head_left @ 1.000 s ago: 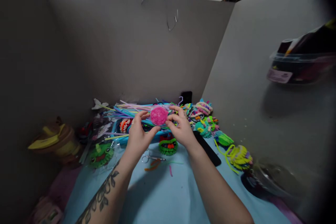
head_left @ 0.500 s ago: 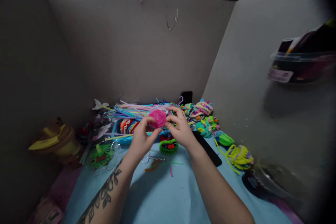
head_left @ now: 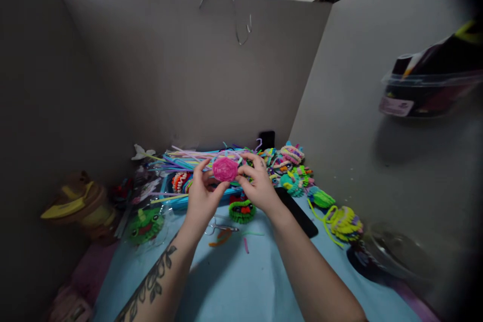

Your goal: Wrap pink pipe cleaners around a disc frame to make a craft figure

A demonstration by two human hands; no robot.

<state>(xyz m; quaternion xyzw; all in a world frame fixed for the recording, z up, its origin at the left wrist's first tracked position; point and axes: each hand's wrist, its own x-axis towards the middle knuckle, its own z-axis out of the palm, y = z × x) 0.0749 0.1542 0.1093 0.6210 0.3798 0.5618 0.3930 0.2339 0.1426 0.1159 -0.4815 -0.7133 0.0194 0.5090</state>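
A round pink pipe-cleaner disc [head_left: 225, 169] is held up between both hands above the light blue table [head_left: 241, 282]. My left hand [head_left: 202, 196] pinches its left edge with thumb and fingers. My right hand [head_left: 257, 185] grips its right edge, fingers curled round it. Behind the disc lies a blue tray [head_left: 177, 200] heaped with several loose pipe cleaners [head_left: 188, 158]. Below the hands sit a green fuzzy coil with red in it [head_left: 242, 210] and small metal scissors [head_left: 216, 227].
Several finished fuzzy craft pieces [head_left: 292, 161] crowd the back right, with a yellow-green one [head_left: 341, 221] nearer. A black phone [head_left: 298, 211] lies right of my wrist. A green frog figure [head_left: 145, 224] and a yellow-brown toy [head_left: 81, 204] stand at left. Grey partition walls enclose the table.
The pink disc has turned slightly between my fingers and stays at the same height. Both hands shifted their fingers a little round its edge.
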